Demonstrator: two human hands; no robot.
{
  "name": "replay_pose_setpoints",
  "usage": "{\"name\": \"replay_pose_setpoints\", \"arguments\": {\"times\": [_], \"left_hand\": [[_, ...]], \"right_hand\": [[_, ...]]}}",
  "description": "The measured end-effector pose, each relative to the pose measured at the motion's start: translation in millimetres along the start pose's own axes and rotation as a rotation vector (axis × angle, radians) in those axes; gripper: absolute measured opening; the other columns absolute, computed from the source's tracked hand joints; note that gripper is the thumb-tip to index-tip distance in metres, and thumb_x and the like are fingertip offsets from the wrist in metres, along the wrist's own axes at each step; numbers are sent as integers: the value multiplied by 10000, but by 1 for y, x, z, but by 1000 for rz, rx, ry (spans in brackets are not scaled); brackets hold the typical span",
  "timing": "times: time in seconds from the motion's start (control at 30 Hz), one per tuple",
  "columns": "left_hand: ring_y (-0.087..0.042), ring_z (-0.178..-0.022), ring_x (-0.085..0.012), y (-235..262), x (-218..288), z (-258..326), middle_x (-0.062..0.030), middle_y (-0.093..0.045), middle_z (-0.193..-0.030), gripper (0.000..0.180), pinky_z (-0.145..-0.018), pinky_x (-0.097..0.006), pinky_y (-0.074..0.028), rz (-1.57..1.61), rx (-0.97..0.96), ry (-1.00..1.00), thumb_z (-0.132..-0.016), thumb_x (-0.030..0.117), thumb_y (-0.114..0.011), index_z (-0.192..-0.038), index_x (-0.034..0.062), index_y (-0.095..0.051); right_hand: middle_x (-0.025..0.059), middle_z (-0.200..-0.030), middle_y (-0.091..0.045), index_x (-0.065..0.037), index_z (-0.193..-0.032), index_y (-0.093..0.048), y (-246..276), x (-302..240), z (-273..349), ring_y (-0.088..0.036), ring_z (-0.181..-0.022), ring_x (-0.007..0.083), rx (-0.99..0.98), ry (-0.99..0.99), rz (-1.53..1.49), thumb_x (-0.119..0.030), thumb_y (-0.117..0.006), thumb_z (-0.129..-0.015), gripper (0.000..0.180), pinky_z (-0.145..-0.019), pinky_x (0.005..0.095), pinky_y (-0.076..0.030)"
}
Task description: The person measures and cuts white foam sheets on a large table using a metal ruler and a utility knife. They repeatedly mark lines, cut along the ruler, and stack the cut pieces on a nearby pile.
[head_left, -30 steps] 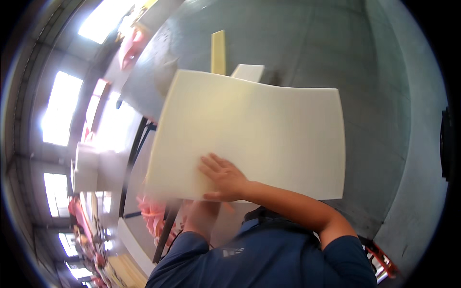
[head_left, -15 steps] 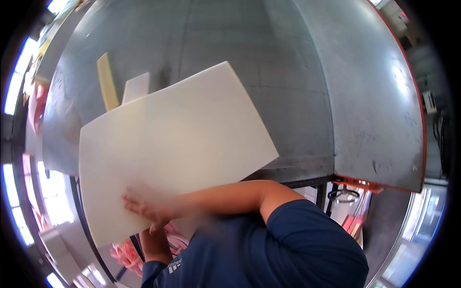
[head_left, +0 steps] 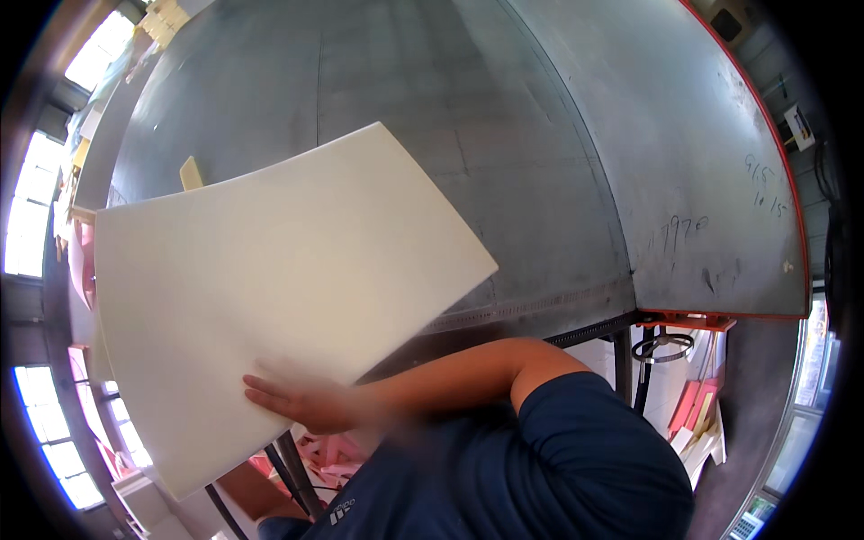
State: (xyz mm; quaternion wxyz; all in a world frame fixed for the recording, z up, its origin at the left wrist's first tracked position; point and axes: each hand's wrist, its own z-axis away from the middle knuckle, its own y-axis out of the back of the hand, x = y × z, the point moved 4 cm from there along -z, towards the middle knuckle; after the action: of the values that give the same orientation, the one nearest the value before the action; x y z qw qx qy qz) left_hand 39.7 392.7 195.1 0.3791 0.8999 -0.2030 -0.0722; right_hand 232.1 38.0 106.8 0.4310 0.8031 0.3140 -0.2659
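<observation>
A large cream-white flat sheet (head_left: 270,288) fills the left half of the view, held tilted above a grey metal table (head_left: 540,162). My right hand (head_left: 301,402) lies with fingers stretched along the sheet's near edge and holds it; the arm reaches across from my right shoulder in a dark blue sleeve. My left hand is hidden, probably under the sheet; only a bit of forearm (head_left: 247,486) shows below its lower edge. The sheet's far corner hangs over the table's near edge.
A small yellow piece (head_left: 191,171) stands on the table beyond the sheet. The table has a red-painted rim (head_left: 720,319) and a black handwheel (head_left: 666,346) under it. Pink and cream offcuts (head_left: 697,423) lie on the floor at right, and more pink scraps (head_left: 324,450) lie below me.
The sheet has swung down and to the left and now sits lower over the table's near edge. My right hand has slid toward its lower edge. The view has turned toward the table.
</observation>
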Motion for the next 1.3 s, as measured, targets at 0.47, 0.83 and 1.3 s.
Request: {"name": "replay_pose_setpoints", "arguments": {"times": [0.47,0.83,1.3], "left_hand": [[-238,-562,-52,98,244,8,67,-279,-683,179,-503,-181,-274,2120,70,705,-943,34,-550,-1113,7,-603],[-313,-438,-21,98,573,376,-22,-650,-884,132,-375,-199,-226,1661,-1705,843,-945,171,-576,-1052,94,-589],[-593,-907,-119,-45,734,551,7,-618,-994,193,-725,-257,-478,1227,-1819,380,-947,242,-592,-1090,112,-607]], "right_hand": [[255,-1349,-473,69,-1395,-340,46,39,-48,-461,-1260,313,153,-339,-1061,-338,-763,-759,866,-1046,375,-356],[111,-1016,-668,40,-1155,-613,269,193,292,-628,-956,208,1173,-821,-945,-166,-728,-795,431,-817,399,-498],[124,-757,-653,36,-882,-605,265,210,634,-602,-553,187,1883,-1506,-380,-230,-739,-821,304,-513,270,-508]]}}
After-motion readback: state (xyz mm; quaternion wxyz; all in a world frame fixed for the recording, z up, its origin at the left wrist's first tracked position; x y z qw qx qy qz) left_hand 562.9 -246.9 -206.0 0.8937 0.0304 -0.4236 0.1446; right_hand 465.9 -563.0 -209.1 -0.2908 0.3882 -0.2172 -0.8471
